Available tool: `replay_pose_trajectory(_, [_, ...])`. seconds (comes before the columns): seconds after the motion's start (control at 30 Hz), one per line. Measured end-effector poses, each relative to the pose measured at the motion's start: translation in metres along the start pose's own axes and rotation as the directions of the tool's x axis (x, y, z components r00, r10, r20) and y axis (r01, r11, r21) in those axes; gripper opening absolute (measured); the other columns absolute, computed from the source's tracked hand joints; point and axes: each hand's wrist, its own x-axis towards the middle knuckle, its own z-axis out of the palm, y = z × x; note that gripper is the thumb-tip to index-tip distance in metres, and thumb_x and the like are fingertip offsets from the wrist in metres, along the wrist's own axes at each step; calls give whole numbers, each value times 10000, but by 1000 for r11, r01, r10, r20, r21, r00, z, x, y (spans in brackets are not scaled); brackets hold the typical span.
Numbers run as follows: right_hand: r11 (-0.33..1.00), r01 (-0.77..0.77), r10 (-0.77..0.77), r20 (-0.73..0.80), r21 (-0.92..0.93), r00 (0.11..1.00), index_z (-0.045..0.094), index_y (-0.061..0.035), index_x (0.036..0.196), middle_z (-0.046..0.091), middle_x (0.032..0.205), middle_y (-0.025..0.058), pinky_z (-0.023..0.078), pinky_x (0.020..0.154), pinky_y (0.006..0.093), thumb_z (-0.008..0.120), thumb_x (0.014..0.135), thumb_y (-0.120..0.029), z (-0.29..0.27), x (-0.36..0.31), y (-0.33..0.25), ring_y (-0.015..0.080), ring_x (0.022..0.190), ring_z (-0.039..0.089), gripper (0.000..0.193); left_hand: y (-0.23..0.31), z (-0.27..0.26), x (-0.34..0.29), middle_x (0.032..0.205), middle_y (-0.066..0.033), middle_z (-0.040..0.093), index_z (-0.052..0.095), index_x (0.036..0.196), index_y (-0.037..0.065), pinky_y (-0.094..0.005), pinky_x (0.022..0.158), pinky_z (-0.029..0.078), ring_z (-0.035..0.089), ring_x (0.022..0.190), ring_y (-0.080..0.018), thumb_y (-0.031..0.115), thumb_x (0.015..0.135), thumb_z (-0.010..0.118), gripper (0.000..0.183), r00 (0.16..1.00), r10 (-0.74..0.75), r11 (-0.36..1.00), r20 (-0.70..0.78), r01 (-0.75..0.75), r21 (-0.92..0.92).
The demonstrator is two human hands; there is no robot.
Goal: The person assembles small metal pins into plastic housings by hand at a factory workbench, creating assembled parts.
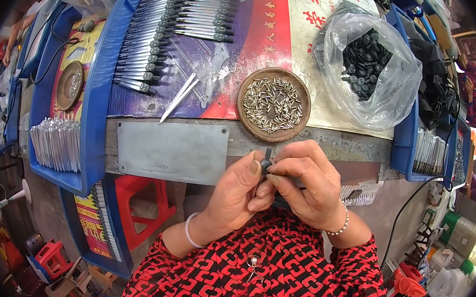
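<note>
My left hand [238, 190] is closed, its thumb and fingers gripping a small black plastic part [266, 164] with a short stem pointing up. My right hand [310, 184] comes in from the other side. Its thumb and forefinger are pinched together against the part's right edge; anything between those fingertips is hidden. Just beyond both hands stands a round brown dish [242, 112] of short metal pins [273, 106]. A clear plastic bag [393, 109] at the far right holds many black round parts [365, 60].
Rows of silver rods with black ends [160, 32] lie at the back left, with pointed metal tweezers [178, 98] nearer. A grey metal plate [172, 151] covers the table's front edge. Blue trays [102, 84] flank the table; a red stool [143, 208] stands below left.
</note>
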Motion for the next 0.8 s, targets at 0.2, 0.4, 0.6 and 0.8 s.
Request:
replay_pose_trajectory(0.2, [998, -11, 16, -70, 62, 997, 597, 0, 872, 573, 875, 122, 485, 626, 293, 691, 702, 33, 7, -9, 0, 228, 736, 586, 198, -5, 1, -2, 699, -14, 478, 474, 1053, 115, -177, 450, 301, 376, 514, -67, 295, 966, 459, 201, 998, 49, 998, 24, -50, 44])
replay_pose_trajectory(0.4, [994, -47, 60, -132, 98, 989, 590, 2, 872, 575, 876, 130, 482, 640, 287, 690, 738, 15, 13, -19, 1, 220, 744, 585, 167, -8, 1, -2, 712, -16, 483, 468, 1018, 109, -174, 457, 314, 387, 529, -65, 277, 960, 480, 178, 998, 53, 996, 17, -54, 67])
replay_pose_trajectory(0.6, [968, -173, 195, -112, 179, 974, 580, -1, 855, 571, 854, 127, 480, 636, 292, 682, 761, -5, 15, -24, -4, 213, 732, 578, 139, -9, -3, -3, 714, -9, 478, 466, 976, 90, -164, 457, 316, 381, 529, -52, 276, 958, 486, 188, 998, 60, 981, -5, -58, 184])
replay_pose_trajectory(0.8, [989, -150, 147, -231, 4, 962, 569, -2, 859, 571, 844, 125, 479, 622, 285, 674, 769, -3, 25, -30, -9, 209, 729, 572, 139, -11, -8, -3, 739, 12, 521, 470, 1055, 129, -169, 458, 314, 420, 564, -47, 268, 940, 521, 187, 999, 13, 999, 46, -15, 35])
